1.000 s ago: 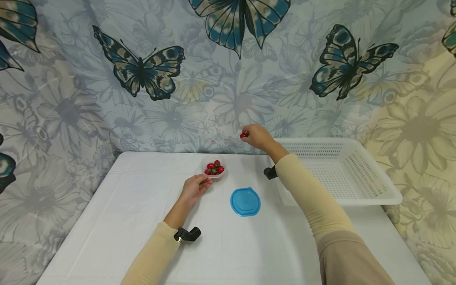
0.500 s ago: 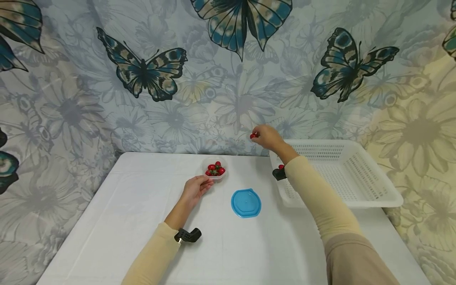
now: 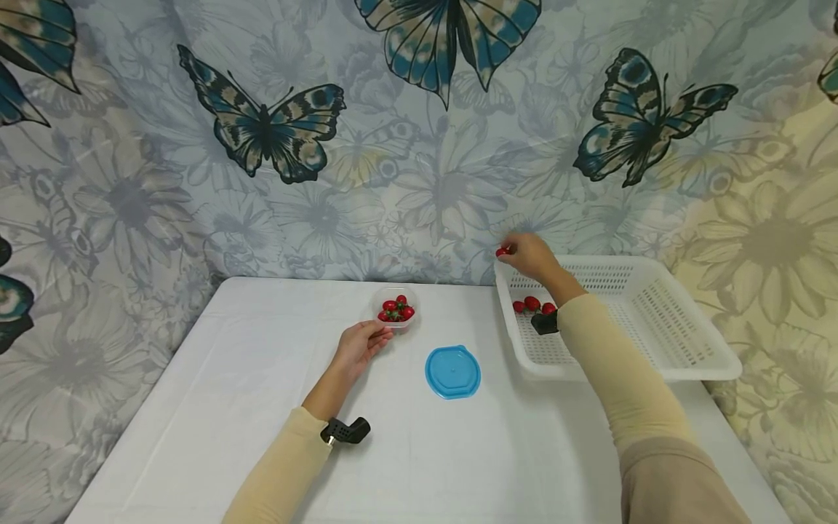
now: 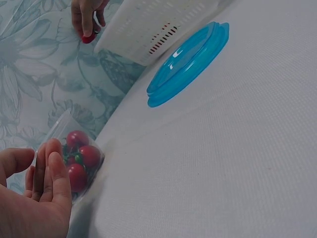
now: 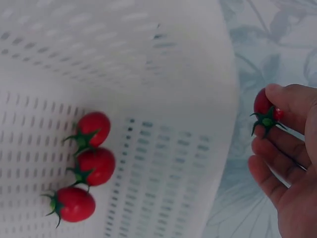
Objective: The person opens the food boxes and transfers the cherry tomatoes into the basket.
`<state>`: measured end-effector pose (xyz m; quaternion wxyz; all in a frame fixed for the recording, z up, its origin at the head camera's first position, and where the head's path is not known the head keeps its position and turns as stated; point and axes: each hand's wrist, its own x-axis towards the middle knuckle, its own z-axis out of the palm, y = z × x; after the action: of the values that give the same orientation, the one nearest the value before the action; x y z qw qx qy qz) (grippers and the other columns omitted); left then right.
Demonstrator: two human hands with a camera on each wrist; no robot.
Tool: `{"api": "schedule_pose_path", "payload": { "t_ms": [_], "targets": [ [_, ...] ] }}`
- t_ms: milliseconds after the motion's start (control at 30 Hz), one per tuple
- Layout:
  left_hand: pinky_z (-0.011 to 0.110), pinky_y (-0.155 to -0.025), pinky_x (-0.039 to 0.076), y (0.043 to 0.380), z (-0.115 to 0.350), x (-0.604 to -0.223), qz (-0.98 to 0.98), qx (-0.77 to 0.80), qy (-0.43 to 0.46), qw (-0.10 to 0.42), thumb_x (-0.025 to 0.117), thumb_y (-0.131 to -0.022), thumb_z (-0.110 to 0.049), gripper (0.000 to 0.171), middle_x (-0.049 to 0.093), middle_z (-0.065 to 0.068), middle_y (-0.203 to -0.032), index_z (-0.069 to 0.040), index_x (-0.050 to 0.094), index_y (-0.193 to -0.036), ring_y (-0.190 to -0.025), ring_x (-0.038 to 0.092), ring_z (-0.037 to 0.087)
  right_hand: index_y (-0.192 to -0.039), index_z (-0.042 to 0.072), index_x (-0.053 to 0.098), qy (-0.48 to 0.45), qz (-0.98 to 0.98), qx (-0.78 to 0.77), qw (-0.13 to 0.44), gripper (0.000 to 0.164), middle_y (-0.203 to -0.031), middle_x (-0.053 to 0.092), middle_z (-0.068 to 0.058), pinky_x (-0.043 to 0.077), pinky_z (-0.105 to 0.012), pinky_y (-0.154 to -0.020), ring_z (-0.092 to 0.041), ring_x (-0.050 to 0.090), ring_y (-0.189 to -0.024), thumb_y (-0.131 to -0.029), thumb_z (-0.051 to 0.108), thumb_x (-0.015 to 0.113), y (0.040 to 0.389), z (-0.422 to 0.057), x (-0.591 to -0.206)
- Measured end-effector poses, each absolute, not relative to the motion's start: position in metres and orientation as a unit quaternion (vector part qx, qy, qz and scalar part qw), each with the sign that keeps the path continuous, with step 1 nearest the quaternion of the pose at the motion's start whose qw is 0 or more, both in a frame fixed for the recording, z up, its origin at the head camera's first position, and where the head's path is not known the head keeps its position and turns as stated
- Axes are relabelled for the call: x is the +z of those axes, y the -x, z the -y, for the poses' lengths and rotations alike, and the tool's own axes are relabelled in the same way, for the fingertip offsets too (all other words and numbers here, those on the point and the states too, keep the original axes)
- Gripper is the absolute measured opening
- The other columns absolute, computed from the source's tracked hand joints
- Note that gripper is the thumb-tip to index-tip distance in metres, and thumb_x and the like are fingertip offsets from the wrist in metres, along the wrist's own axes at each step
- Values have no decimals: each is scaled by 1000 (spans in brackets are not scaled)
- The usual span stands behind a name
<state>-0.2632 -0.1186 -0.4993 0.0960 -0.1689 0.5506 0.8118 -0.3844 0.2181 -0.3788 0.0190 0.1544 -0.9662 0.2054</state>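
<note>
Before the butterfly backdrop (image 3: 445,189), the relaxed, uncurled left hand (image 3: 356,346) apparently steadied the twelve-o'clock plastic tub (image 3: 401,324); the right hand (image 3: 532,256) pinched a cherry tomato (image 5: 261,101) near the two-o'clock basket (image 3: 687,309).

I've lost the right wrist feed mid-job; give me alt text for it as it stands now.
A right hand pinches a small red tomato with a green stem cap, at the right of the picture against a pale patterned backdrop. To the left, three tomatoes lie in a white slotted basket.
</note>
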Motion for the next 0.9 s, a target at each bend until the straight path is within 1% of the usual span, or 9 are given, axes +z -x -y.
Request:
{"api": "schedule_pose_path", "payload": {
  "t_ms": [233, 467, 600, 767, 900],
  "targets": [
    [16, -70, 56, 263, 120, -500, -549, 813, 166, 97, 55, -98, -11, 17, 68, -1, -81, 0, 54, -111, -75, 69, 6, -113, -9, 63, -137, 968, 211, 3, 31, -106, 65, -27, 51, -49, -83, -37, 60, -96, -93, 15, 62, 380, -236, -386],
    [16, -71, 56, 264, 120, -502, -552, 811, 167, 95, 56, -97, -11, 17, 68, -1, -82, -1, 55, -110, -75, 69, 7, -114, -10, 62, -122, 971, 204, -18, 33, -108, 65, -28, 52, -48, -80, -38, 62, -95, -93, 16, 62, 376, -251, -397],
    [17, -71, 56, 264, 119, -501, -554, 810, 168, 97, 56, -98, -12, 18, 68, -1, -82, 0, 55, -112, -76, 69, 7, -114, -11, 62, -122, 972, 201, -27, 34, -108, 65, -29, 52, -49, -81, -39, 62, -95, -93, 16, 62, 373, -258, -401],
    [16, -71, 56, 263, 119, -501, -556, 808, 169, 96, 56, -97, -12, 19, 69, -1, -82, 0, 55, -112, -76, 69, 7, -114, -9, 63, -106, 975, 190, -40, 34, -108, 65, -28, 52, -49, -82, -38, 63, -95, -93, 18, 63, 370, -265, -410],
    [17, -72, 57, 262, 119, -500, -549, 812, 174, 93, 57, -97, -11, 17, 69, 1, -83, -1, 56, -110, -76, 69, 8, -113, -7, 63, -97, 975, 190, -60, 34, -108, 65, -26, 52, -49, -83, -37, 62, -94, -92, 19, 63, 369, -268, -415]
  ]
}}
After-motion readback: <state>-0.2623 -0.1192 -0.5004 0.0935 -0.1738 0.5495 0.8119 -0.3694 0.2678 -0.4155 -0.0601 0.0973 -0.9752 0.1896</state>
